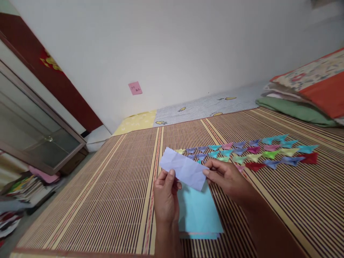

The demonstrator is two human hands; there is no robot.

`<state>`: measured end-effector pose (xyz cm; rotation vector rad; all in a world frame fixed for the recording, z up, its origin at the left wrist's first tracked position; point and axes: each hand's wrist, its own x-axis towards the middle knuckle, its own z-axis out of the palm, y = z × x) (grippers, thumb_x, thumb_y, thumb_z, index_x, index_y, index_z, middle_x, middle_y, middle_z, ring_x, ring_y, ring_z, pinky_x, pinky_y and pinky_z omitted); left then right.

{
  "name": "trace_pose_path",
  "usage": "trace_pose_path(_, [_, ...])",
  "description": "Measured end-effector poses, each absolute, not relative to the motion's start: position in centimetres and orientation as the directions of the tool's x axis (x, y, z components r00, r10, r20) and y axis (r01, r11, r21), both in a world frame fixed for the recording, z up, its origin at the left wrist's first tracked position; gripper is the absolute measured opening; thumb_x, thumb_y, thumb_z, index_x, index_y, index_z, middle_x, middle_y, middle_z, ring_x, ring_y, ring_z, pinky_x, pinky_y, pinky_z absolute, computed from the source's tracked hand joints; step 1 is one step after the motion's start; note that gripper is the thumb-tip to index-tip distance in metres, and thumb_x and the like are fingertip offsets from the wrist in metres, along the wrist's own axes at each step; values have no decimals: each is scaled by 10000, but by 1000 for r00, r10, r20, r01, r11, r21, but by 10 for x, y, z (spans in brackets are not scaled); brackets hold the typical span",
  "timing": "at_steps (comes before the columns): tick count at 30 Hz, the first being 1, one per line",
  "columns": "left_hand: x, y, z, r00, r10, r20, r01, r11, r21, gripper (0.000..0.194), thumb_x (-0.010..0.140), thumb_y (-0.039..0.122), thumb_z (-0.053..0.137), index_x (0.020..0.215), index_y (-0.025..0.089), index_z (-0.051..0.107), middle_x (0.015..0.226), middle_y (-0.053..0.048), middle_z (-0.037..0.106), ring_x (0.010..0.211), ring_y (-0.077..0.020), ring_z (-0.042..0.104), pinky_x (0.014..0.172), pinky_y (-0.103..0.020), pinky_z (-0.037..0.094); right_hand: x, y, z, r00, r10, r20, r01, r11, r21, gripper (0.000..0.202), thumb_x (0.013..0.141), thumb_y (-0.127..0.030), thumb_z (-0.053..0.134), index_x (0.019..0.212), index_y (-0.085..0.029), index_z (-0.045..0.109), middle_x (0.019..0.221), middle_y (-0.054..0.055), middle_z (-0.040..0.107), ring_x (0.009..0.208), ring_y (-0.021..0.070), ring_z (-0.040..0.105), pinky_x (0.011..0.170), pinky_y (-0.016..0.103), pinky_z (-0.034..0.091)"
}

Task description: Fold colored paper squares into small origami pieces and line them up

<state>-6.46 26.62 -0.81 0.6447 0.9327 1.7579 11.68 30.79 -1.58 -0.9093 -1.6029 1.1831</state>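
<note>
Mid-fold, it seems, our left fingers [169, 180] and right fingers [211, 174] pinch the purple paper [183, 167] over the far end of the blue stack [200, 211]; further creasing calls for aligned edges.

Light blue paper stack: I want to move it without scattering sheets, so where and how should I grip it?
Probably pinch the near right corner of the stack, coming from the right, thumb on top. It lies flat on the striped mat, uneven layers show along its near edge, and the left hand and forearm crowd its left side.
</note>
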Motion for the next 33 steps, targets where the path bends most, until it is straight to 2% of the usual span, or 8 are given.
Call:
trace_pose_path(4, [-64,265,-8,-257,966,-23,-488,-109,866,314,683,331,916,856,125,755,725,9,641,550,-65,492,453,-158,411,116,308,-15,-288,922,259,25,278,-960,201,910,-344,638,774,-197,616,655,-29,569,614,127,542,582,260,439])
trace_pose_path(6, [-64,265,-8,-277,961,-20,-471,-118,874,321,669,337,921,834,118,753,701,10,640,543,-65,495,447,-158,405,116,306,-14,-284,916,282,-36,284,-958,130,934,-318,614,928,-204,675,746,0,654,681,147,620,629,273,504])
trace_pose_path(10, [-64,266,-8,-341,939,-38,-481,-139,866,334,633,338,932,794,119,738,672,12,644,531,-68,505,438,-159,401,118,302,-9,-285,869,406,-39,412,-910,429,934,-187,570,1345,-296,626,1203,60,722,1127,225,681,940,378,557])
trace_pose_path(13, [-64,265,-7,-334,941,-54,-493,-126,861,319,638,330,925,778,122,728,643,15,639,509,-66,494,434,-161,395,118,298,-4,-379,778,501,81,567,-820,428,887,-109,592,1244,-313,709,1243,35,710,1209,225,642,1052,396,495])
trace_pose_path(19, [-63,265,-9,-333,943,-15,-426,-136,894,320,668,378,907,711,122,720,606,21,623,502,-63,484,434,-154,403,111,298,2,-329,745,581,125,644,-755,188,897,-135,624,978,-237,758,992,33,721,977,192,683,868,327,530])
trace_pose_path(21, [-62,265,-8,-353,935,-20,-432,-144,890,331,675,394,905,686,125,712,609,15,637,524,-73,528,460,-156,450,110,298,1,-298,757,582,119,634,-764,114,922,-185,634,888,-220,736,925,31,701,924,189,670,832,320,517])
trace_pose_path(26, [-56,263,-4,-293,954,-56,-570,-128,812,312,670,369,917,789,139,744,742,-31,736,627,-136,670,519,-206,555,107,299,-3,-211,840,500,155,534,-831,193,941,-261,621,755,-210,608,779,6,618,765,177,601,720,312,469])
trace_pose_path(33, [-49,262,-2,-233,972,-44,-558,-97,824,346,619,284,954,882,127,794,874,-60,789,680,-130,697,529,-190,590,100,297,-6,-163,914,372,194,400,-896,205,906,-275,607,718,-223,542,715,3,582,690,183,567,630,308,432])
